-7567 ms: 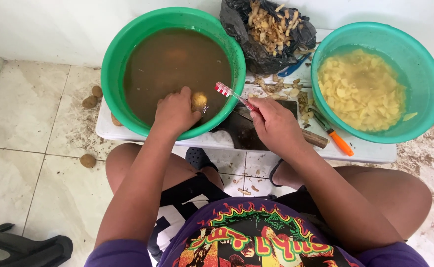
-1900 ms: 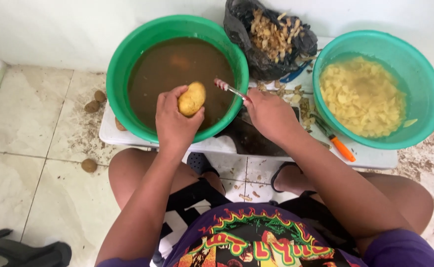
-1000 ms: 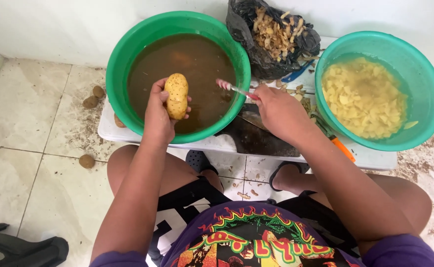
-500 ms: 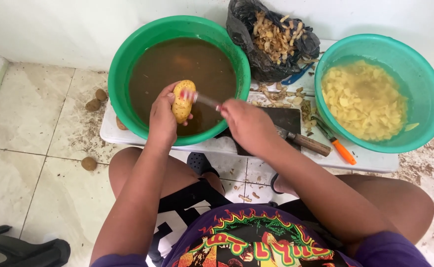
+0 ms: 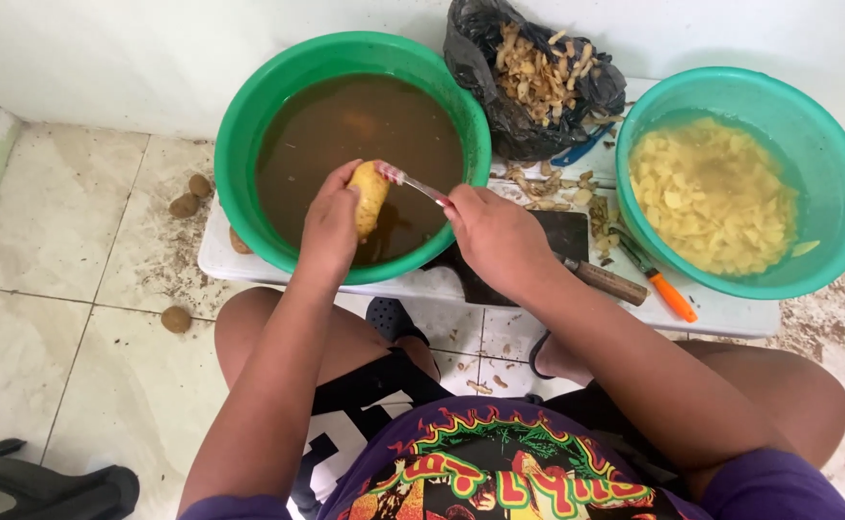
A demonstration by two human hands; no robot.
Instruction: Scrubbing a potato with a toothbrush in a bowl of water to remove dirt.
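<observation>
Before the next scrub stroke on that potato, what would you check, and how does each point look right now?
1. Left hand has a firm hold on the potato: ok.
2. Right hand grips the toothbrush: ok.
3. Brush head touches the potato: ok.
4. Potato is over the green basin of brown water, so drips fall in: ok.
5. Knife and orange-handled peeler lie apart from both hands: ok.
6. Potato skin fully clean: cannot tell.
</observation>
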